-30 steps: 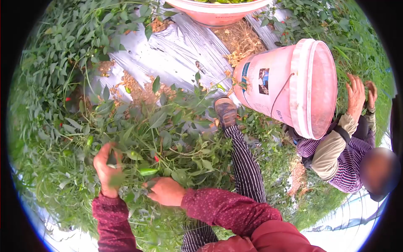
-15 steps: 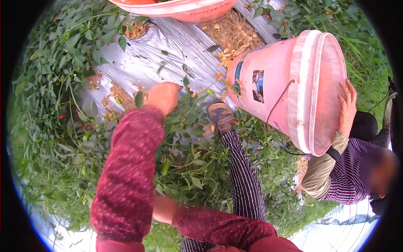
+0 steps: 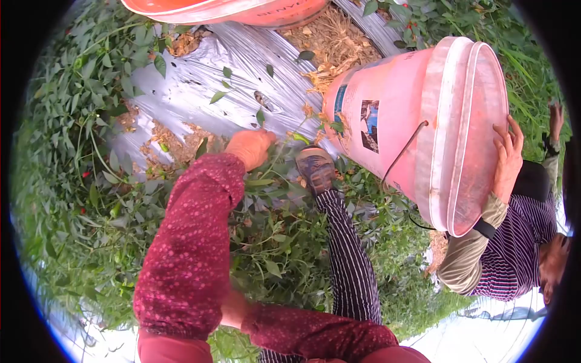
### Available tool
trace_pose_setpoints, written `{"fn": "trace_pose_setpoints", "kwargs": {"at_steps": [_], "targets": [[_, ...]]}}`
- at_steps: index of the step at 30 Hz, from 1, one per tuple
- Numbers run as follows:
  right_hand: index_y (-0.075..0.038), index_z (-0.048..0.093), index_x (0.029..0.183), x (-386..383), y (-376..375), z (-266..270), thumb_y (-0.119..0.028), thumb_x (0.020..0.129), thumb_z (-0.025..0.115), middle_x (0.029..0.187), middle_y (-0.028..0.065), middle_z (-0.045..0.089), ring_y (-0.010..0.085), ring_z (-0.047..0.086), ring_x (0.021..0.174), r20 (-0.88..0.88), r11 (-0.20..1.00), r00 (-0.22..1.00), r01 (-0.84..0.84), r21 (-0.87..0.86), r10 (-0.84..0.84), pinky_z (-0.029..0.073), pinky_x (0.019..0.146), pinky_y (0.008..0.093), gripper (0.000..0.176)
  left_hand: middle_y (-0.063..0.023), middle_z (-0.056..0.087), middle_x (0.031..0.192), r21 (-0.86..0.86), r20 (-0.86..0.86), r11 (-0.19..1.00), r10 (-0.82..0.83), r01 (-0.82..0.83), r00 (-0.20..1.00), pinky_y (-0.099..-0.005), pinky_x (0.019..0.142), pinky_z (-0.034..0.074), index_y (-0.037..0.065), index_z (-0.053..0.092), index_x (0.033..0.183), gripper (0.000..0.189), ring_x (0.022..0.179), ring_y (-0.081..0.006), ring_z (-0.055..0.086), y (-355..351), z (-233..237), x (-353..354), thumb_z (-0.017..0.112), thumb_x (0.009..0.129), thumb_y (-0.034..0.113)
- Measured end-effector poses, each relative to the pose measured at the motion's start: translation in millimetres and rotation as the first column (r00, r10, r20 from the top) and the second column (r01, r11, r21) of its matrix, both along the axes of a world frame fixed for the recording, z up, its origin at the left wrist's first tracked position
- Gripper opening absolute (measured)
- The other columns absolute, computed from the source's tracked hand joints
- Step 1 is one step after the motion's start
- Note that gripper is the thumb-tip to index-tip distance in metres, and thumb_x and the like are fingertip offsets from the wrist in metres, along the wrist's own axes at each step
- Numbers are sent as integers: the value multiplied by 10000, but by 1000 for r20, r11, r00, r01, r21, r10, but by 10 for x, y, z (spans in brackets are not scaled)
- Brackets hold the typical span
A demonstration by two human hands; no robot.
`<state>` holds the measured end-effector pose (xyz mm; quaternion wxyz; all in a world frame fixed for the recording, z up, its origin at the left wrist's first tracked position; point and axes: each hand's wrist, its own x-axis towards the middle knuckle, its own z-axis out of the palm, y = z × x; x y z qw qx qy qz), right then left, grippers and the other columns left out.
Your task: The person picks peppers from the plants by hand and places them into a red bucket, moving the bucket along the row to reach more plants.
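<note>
My left hand (image 3: pixel 249 149), in a dark red dotted sleeve, is closed among the stems of a pepper plant above the silvery plastic sheet. What its fingers hold is hidden. A green pepper (image 3: pixel 301 138) shows just right of it, close to a shoe. Lower down, my right hand (image 3: pixel 235 307) is blurred and partly covered by the left sleeve, low over the leafy pepper plants (image 3: pixel 272 254). Its fingers cannot be made out.
Another person's hand (image 3: pixel 508 160) rests on the wide end of a pink bucket (image 3: pixel 393 115), which appears tilted. A second bucket (image 3: pixel 290 13) stands at the top edge. Silvery plastic sheet (image 3: pixel 200 78) and dry straw (image 3: pixel 336 45) cover the ground. A shoe (image 3: pixel 316 169) stands between plants.
My left hand has moved slightly right and down, still closed. The right hand has shifted a little downward. The pink bucket's wide end sits slightly farther right.
</note>
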<state>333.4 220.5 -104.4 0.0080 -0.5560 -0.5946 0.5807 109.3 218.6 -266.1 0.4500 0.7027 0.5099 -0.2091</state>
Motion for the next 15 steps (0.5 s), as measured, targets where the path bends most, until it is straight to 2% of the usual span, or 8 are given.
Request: {"fn": "trace_pose_setpoints", "kwargs": {"at_steps": [1,3,4,5,8,11,12,15], "targets": [[-31,552,1022,-808,-577,141,-104,903,399,984,77,518,191,552,895,-187,942,980,-120,-312,63,480,782,316,206,-119,604,1000,-12,-30,1000,-28,28,999,-387,781,496,75,603,1016,272,898,-298,615,106,145,-10,595,744,88],[-28,548,933,-1622,-1559,473,-94,888,419,771,99,558,227,579,759,-546,533,838,-461,-710,-2,492,741,366,151,-114,629,909,-22,-67,998,-60,59,996,-381,744,507,47,604,953,218,856,-290,630,277,389,-70,596,740,90],[-31,562,892,-1614,-1719,454,-112,874,444,761,91,562,234,582,750,-578,734,765,-561,-382,284,496,734,372,144,-105,635,851,134,-92,971,-188,199,978,-371,704,511,47,602,921,195,818,-268,638,340,499,-100,596,730,90],[-35,577,851,-1613,-1844,421,-130,859,469,752,83,566,241,585,742,-481,780,681,-626,10,552,500,726,377,144,-96,640,793,285,-136,898,-307,334,942,-360,663,514,47,600,888,173,781,-246,645,412,603,-127,595,720,91],[-29,588,791,-1721,-2135,421,-137,823,509,719,74,565,251,591,735,-383,951,886,-304,-54,262,507,701,387,137,-95,638,815,303,-202,796,-484,524,852,-351,610,507,51,633,821,130,762,-224,646,705,1110,-108,590,705,90],[-22,594,827,-1686,-1826,445,-144,798,527,736,94,579,251,604,729,-412,847,759,-528,66,505,508,677,396,142,-91,638,777,191,-185,759,-595,622,782,-361,581,503,65,661,752,96,724,-237,646,897,1535,-35,590,691,88],[-30,607,821,-1715,-1747,476,-147,791,533,764,111,600,260,615,729,-433,852,787,-518,-76,440,508,667,394,142,-93,637,746,78,-194,781,-597,619,778,-362,577,502,72,666,755,97,711,-239,647,890,1645,-8,593,695,95],[-43,619,787,-1758,-1697,465,-137,785,530,785,119,612,265,619,720,-331,827,794,-558,-68,509,507,665,396,129,-95,642,685,-211,-115,701,-710,681,695,-360,572,506,86,676,762,91,701,-248,651,1177,2163,66,599,729,123]]}}
